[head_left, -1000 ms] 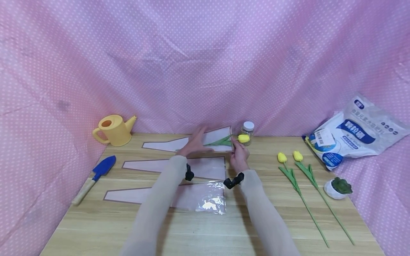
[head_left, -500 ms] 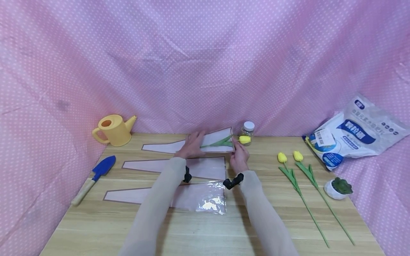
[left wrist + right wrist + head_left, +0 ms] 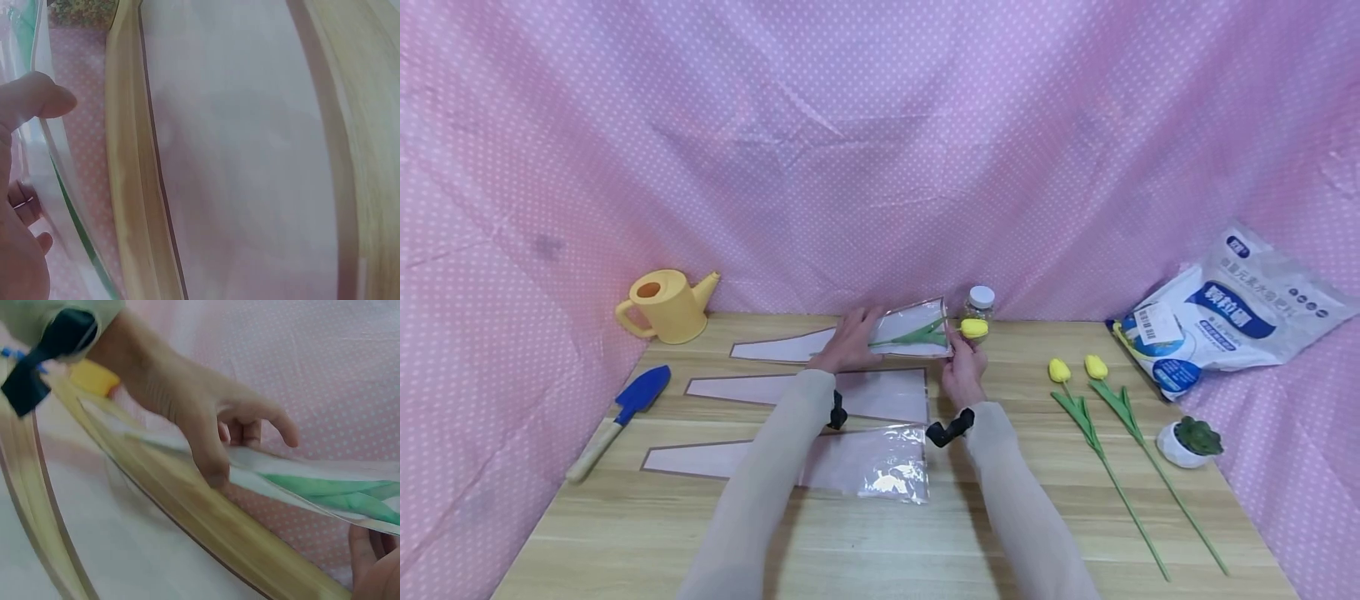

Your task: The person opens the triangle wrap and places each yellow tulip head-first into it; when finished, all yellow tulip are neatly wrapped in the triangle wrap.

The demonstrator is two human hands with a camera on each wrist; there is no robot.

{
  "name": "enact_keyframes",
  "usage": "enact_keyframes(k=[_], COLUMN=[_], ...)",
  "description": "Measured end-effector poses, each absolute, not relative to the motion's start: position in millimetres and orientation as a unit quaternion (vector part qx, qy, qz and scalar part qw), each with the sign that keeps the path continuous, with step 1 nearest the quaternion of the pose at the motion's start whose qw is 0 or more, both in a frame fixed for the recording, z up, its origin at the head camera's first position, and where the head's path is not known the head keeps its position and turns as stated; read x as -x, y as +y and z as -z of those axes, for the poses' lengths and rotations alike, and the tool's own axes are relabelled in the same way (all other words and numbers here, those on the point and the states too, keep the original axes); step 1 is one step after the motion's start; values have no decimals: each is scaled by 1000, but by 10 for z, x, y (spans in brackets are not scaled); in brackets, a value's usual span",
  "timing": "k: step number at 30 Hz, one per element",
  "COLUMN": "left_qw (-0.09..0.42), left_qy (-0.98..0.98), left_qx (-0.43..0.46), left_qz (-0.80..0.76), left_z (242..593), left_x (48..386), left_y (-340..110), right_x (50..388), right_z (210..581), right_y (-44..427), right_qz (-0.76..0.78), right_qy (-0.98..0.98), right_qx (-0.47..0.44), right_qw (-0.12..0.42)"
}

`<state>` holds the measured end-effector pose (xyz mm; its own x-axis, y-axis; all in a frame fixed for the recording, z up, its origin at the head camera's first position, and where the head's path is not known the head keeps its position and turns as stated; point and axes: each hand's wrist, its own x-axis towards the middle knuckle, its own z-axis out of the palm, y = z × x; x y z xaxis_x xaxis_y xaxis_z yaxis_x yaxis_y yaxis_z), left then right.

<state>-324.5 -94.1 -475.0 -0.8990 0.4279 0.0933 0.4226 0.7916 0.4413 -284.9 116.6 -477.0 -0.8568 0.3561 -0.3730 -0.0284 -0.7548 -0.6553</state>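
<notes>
At the back of the table, a clear, brown-edged flower sleeve (image 3: 908, 321) is raised at its wide right end. Inside it lie the green leaves (image 3: 925, 335) of a tulip, whose yellow head (image 3: 974, 328) sticks out of the mouth. My left hand (image 3: 850, 340) grips the middle of the sleeve, thumb on the near side, as the right wrist view shows. With my right hand (image 3: 964, 367) I pinch the sleeve's lower right corner by the mouth; its fingertips partly show in the right wrist view. The stem's lower end is hidden by my left hand.
Two more flower sleeves, a middle one (image 3: 883, 393) and a front one (image 3: 842, 462), lie nearer. Two yellow tulips (image 3: 1078, 412), a potted succulent (image 3: 1191, 442) and a fertilizer bag (image 3: 1225, 312) are right. A watering can (image 3: 670, 304) and trowel (image 3: 643, 389) are left. Behind stands a jar (image 3: 980, 302).
My left hand has come slightly toward me and left, its spread fingers drawing in on the sleeve. The tulip head and right hand have shifted slightly right.
</notes>
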Motion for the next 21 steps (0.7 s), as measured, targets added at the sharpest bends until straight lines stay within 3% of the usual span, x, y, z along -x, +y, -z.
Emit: enact_keyframes(k=[10,21], left_qw=[13,30], left_qy=[945,948], left_qx=[-234,-232], left_qz=[-228,-216], left_z=[4730,4683], left_x=[3226,3203], left_y=[-1017,-1014], right_x=[2754,2743], right_z=[4711,4623], right_y=[1435,1551], right_qz=[-852,-791], right_qy=[-481,-594], right_qx=[198,127], right_qw=[50,73])
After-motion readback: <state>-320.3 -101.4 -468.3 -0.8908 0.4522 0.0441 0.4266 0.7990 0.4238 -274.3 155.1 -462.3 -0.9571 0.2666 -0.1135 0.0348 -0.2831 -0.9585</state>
